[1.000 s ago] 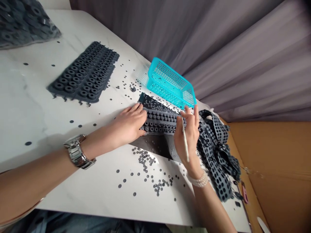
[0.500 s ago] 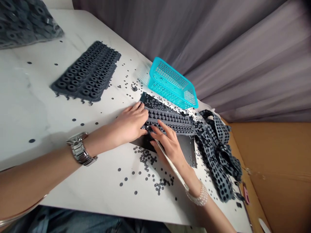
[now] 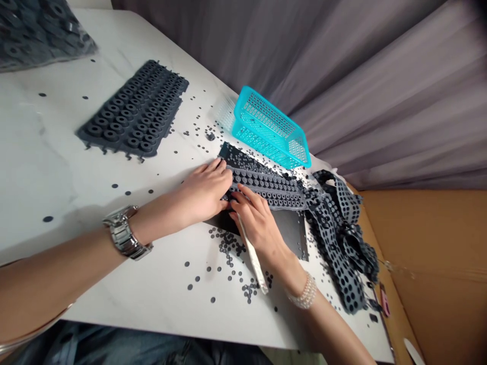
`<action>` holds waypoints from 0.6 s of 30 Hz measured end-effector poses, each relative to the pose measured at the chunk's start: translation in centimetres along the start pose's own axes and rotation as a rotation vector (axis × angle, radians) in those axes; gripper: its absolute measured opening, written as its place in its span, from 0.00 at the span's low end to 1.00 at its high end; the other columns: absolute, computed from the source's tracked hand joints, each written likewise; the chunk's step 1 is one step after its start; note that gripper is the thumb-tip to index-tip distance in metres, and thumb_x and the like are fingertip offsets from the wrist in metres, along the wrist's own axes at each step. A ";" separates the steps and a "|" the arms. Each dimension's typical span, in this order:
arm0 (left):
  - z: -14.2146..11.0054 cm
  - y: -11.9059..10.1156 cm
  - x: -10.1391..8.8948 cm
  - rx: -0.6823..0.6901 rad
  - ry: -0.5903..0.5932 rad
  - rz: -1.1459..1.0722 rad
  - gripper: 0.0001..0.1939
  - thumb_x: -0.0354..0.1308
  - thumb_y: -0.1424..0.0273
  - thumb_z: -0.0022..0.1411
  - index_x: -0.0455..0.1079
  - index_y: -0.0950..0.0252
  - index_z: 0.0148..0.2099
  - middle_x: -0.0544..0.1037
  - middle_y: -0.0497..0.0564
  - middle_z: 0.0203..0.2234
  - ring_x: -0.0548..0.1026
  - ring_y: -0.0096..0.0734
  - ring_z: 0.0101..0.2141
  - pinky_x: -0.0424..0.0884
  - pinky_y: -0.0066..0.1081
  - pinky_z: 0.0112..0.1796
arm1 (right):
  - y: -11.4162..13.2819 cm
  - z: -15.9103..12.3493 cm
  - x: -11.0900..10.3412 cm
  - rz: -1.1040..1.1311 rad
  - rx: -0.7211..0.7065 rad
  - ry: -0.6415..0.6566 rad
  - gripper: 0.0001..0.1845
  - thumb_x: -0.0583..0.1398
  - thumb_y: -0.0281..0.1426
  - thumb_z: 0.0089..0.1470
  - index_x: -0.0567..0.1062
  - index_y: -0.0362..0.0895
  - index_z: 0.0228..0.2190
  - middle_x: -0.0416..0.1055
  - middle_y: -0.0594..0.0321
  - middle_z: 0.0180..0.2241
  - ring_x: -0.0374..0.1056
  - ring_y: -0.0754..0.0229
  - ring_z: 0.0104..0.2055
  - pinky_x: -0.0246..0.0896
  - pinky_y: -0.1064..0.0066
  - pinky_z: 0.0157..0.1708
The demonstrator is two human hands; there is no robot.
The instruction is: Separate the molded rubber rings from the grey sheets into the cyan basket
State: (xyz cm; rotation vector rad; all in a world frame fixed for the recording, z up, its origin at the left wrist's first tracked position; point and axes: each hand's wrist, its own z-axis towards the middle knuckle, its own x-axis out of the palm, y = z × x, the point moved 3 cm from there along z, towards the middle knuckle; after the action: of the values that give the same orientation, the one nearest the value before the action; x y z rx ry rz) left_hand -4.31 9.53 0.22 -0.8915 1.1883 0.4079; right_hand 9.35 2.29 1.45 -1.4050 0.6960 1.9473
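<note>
My left hand point(image 3: 207, 191) presses on the left end of a dark grey rubber sheet with rows of raised rings point(image 3: 272, 188), its fingers curled over the edge. Close beside it, my right hand point(image 3: 259, 225) grips a slim tool with a white-wrapped handle point(image 3: 254, 261); the tool's tip is hidden by the fingers near the left thumb. Beneath the sheet lies a flat black board point(image 3: 291, 230). Small dark discs point(image 3: 228, 244) are scattered on the table in front of the board, and more lie on its far part.
A turquoise basket point(image 3: 258, 147) stands behind the board. Another ringed sheet point(image 3: 131, 109) lies at the left, below a clear bag of dark rings point(image 3: 41, 38). Perforated rubber strips point(image 3: 344, 276) are heaped at the right, near a pink-handled tool point(image 3: 385, 302) and cardboard point(image 3: 429, 243).
My right hand has shifted slightly left and up, nearer my left thumb. The white handle has swung to a steeper angle, its back end now away from the wrist. My left hand stays put.
</note>
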 end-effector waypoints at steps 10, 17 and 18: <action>-0.1 0.2 -0.5 -0.020 0.062 -0.079 0.19 0.58 0.64 0.57 0.65 0.68 0.48 0.61 0.64 0.62 0.50 0.51 0.65 0.53 0.44 0.60 | -4.8 -2.2 -4.6 -0.069 0.502 -0.436 0.13 0.53 0.33 0.62 0.69 0.46 0.48 0.67 0.50 0.56 0.43 0.43 0.69 0.54 0.37 0.58; 0.3 1.8 -0.8 0.020 0.123 -0.207 0.18 0.59 0.66 0.51 0.67 0.64 0.46 0.65 0.58 0.58 0.50 0.50 0.65 0.56 0.43 0.59 | -1.5 -0.5 -1.7 0.085 0.202 -0.140 0.09 0.53 0.29 0.63 0.71 0.44 0.43 0.68 0.52 0.56 0.52 0.50 0.66 0.62 0.50 0.57; 0.3 2.0 -0.8 0.022 0.116 -0.213 0.17 0.58 0.67 0.51 0.67 0.63 0.45 0.66 0.58 0.57 0.50 0.50 0.65 0.57 0.43 0.59 | -0.9 -0.1 -1.4 0.090 0.147 -0.124 0.09 0.53 0.28 0.63 0.71 0.43 0.43 0.70 0.51 0.55 0.53 0.51 0.66 0.62 0.51 0.57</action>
State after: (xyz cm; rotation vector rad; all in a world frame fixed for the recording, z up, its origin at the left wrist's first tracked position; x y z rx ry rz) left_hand -5.75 11.11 0.20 -1.0226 1.1868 0.1725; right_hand 10.45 2.57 2.66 -1.1731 0.8385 1.9898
